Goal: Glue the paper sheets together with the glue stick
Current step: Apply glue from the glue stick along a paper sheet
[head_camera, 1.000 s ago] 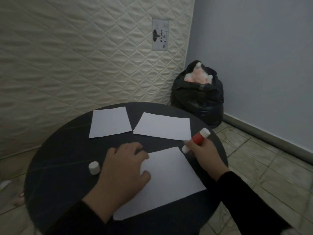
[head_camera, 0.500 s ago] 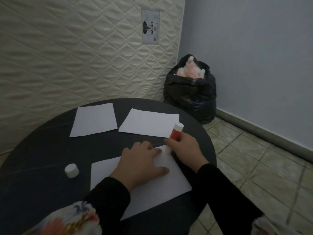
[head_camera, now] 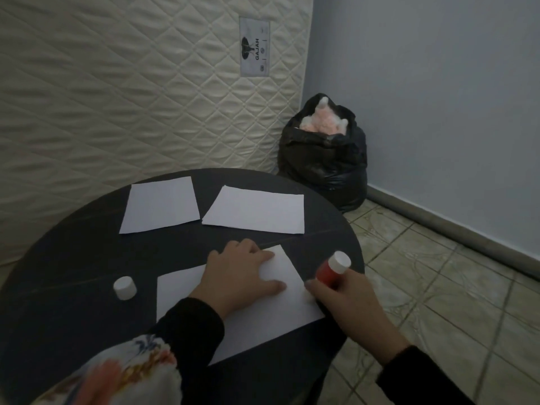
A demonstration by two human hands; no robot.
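Note:
Three white paper sheets lie on a round black table (head_camera: pixel 73 317). The near sheet (head_camera: pixel 271 320) is pinned flat under my left hand (head_camera: pixel 236 279), fingers spread. My right hand (head_camera: pixel 347 305) grips the red glue stick (head_camera: pixel 331 273) with its white end up; its lower tip meets the right edge of the near sheet. Two more sheets lie farther back, one on the left (head_camera: pixel 160 204) and one on the right (head_camera: pixel 257 210). The white cap (head_camera: pixel 125 287) of the glue stick stands on the table left of the near sheet.
A quilted mattress (head_camera: pixel 131 92) leans against the wall behind the table. A black bag (head_camera: pixel 324 159) stuffed with pink and white material sits in the corner on the tiled floor (head_camera: pixel 453 287). The table's right edge is close beside my right hand.
My right hand has drawn the glue stick from the sheet's far corner down along its right edge, toward me. My left hand stays pressed on the sheet. The camera view has shifted slightly.

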